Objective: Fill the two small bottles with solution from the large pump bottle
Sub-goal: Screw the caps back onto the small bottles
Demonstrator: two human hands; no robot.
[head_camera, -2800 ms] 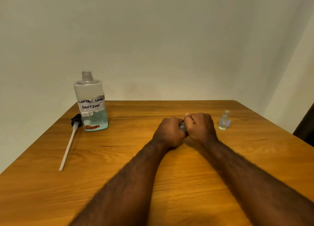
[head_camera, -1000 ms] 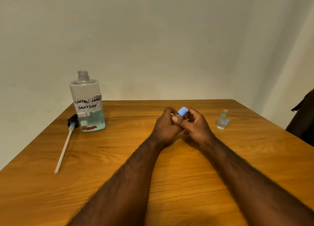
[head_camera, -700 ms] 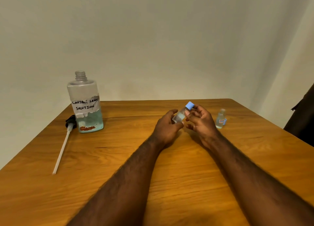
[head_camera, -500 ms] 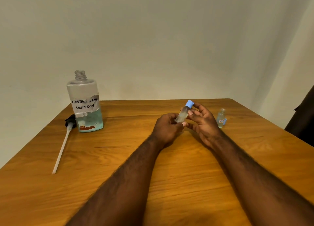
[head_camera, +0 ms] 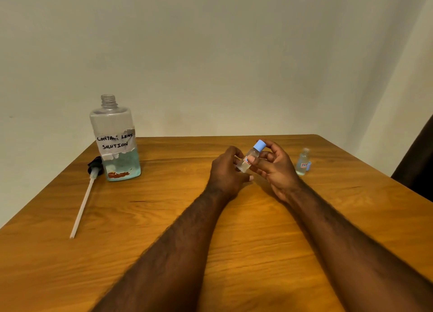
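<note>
Centrally, small blue-capped bottle (head_camera: 254, 152) tilted, left hand (head_camera: 225, 172) pinching its base, right hand (head_camera: 277, 168) apparently gripping its neck.

The large clear bottle (head_camera: 114, 143) stands upright at the far left of the table (head_camera: 234, 241), neck open, a handwritten "CONTACT LENS SOLUTION" label on it and pale blue liquid filling its lower part. Its black pump (head_camera: 86, 194) lies just left of it, the white tube pointing toward the near edge. A capped small bottle (head_camera: 251, 155) with a blue cap is held tilted above the table's middle, between the left hand (head_camera: 226, 171) and the right hand (head_camera: 276, 168). The open small bottle (head_camera: 303, 161) stands upright at the far right, a loose blue cap (head_camera: 309, 166) touching its right side.
</note>
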